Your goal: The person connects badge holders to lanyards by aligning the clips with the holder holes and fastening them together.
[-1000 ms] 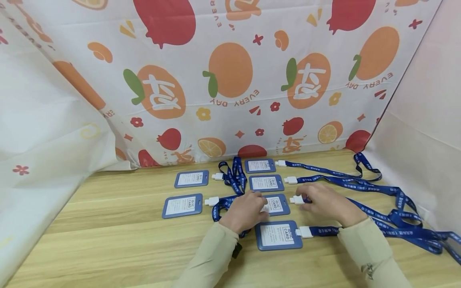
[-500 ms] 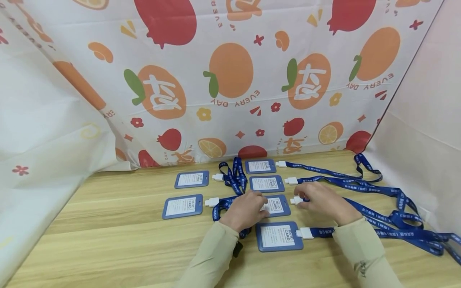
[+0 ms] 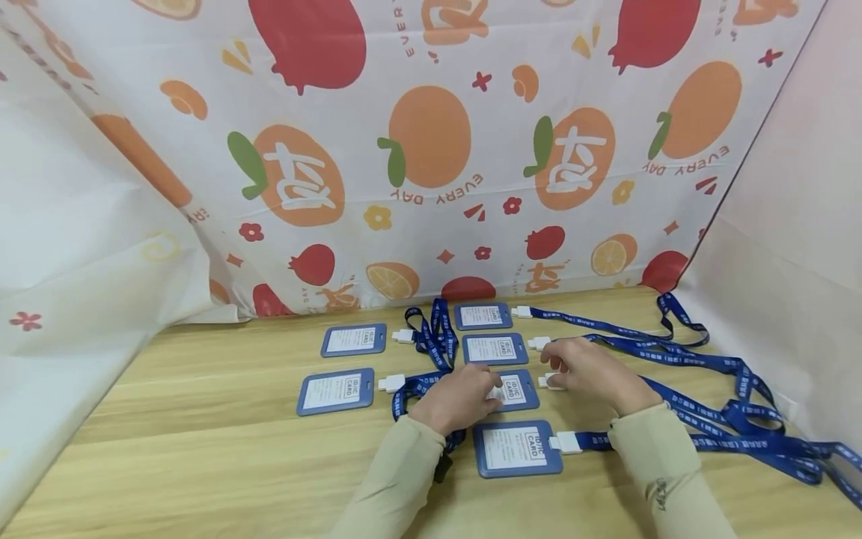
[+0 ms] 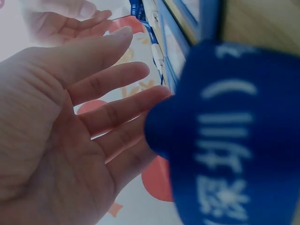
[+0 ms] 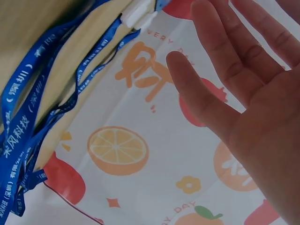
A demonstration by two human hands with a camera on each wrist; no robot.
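Observation:
My left hand (image 3: 458, 397) lies over the left part of a blue ID card holder (image 3: 520, 391), its fingertips at the card face. In the left wrist view that hand (image 4: 89, 117) has its fingers loosely extended and thumb apart; a blurred blue lanyard (image 4: 234, 136) hides some fingertips. To the right, my right hand (image 3: 592, 370) hovers by the white clip (image 3: 547, 381) of a blue lanyard (image 3: 673, 395), fingertips close above it. The right wrist view has this hand (image 5: 253, 89) with spread, relaxed fingers and nothing between them.
Other card holders lie in two columns: one at the front (image 3: 518, 449), two behind (image 3: 494, 349), and two at left (image 3: 335, 391). Lanyards spread rightward across the wooden table (image 3: 202, 464); others bunch near the left hand (image 3: 434, 337). A fruit-print cloth (image 3: 431, 224) hangs behind.
My right hand has shifted slightly left, its fingers coming off the lanyard strap behind the white clip. The left hand keeps its place on the holder. The head view has tilted slightly.

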